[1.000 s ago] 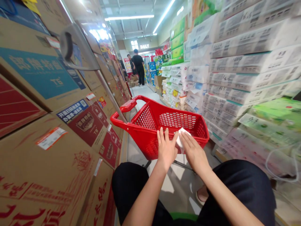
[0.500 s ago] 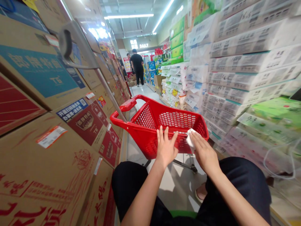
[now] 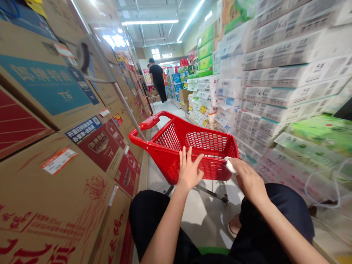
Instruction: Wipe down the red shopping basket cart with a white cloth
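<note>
A red plastic shopping cart with perforated sides stands sideways in front of my knees. My left hand rests against the near side of its basket with the fingers spread, holding nothing. At the basket's right near corner, my right hand has its fingers closed on a crumpled white tissue or cloth; I cannot tell which. The white piece touches or nearly touches the cart's corner. My right fingertips are partly hidden behind it.
Stacked cardboard cartons wall the left side, with a metal pole and grey handle before them. White and green packs are piled on the right. A person in black is farther down the aisle. Grey floor lies under the cart.
My right hand with the white piece has moved right and slightly down to the cart's corner. My left hand has shifted slightly left. The person in the aisle has moved a little left.
</note>
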`<state>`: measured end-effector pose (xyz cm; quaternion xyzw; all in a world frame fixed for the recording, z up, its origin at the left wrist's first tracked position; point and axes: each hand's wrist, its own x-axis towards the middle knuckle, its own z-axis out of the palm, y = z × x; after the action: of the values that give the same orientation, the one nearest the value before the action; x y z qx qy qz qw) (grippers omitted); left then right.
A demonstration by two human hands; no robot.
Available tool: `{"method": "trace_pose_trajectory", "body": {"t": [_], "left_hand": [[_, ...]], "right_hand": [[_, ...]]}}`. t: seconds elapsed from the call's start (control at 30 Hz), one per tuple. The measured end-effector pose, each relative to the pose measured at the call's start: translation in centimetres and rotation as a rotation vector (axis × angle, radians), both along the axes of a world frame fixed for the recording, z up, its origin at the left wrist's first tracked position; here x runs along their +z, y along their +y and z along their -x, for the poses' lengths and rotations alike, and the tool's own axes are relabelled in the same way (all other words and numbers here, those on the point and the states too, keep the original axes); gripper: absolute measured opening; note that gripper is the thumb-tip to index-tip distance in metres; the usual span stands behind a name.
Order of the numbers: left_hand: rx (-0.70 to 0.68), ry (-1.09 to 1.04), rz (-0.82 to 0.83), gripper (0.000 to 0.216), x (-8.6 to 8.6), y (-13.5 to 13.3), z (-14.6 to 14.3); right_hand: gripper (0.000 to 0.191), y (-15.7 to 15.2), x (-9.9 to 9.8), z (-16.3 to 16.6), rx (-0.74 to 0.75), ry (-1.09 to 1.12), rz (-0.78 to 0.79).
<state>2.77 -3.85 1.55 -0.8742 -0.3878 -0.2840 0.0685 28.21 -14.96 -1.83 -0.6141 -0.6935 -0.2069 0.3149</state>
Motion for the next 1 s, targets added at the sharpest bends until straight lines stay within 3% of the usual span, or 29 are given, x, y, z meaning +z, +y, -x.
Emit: {"method": "trace_pose_trajectory", "body": {"t": [0.17,0.37,0.63,0.8,1.0], "left_hand": [[0.039,0.001,0.027,0.077,0.6,0.2,0.1],[0.062,0.034,0.016,0.087,-0.3,-2.8,-1.3],[0.050,-0.015,0.087,0.082,-0.7,-2.8,0.1],[0.021,-0.077,0.104,0.064,-0.9,-2.4,0.9],[-0.071,-0.109,0.113,0.068,-1.3,-2.6,0.9]], "right_hand": [[0.058,-0.1,0.3,2.3,-0.037,-0.043,-0.020],[0.063,-0.9,0.8,6.1,0.061,-0.110,-0.019],[0.060,2.6,1.6,10.8,0.206,-0.122,0.031],[0.070,0.8,0.6,8.6,0.294,-0.051,0.053],[0.074,-1.2,0.1,4.5,0.276,0.083,0.136]]}}
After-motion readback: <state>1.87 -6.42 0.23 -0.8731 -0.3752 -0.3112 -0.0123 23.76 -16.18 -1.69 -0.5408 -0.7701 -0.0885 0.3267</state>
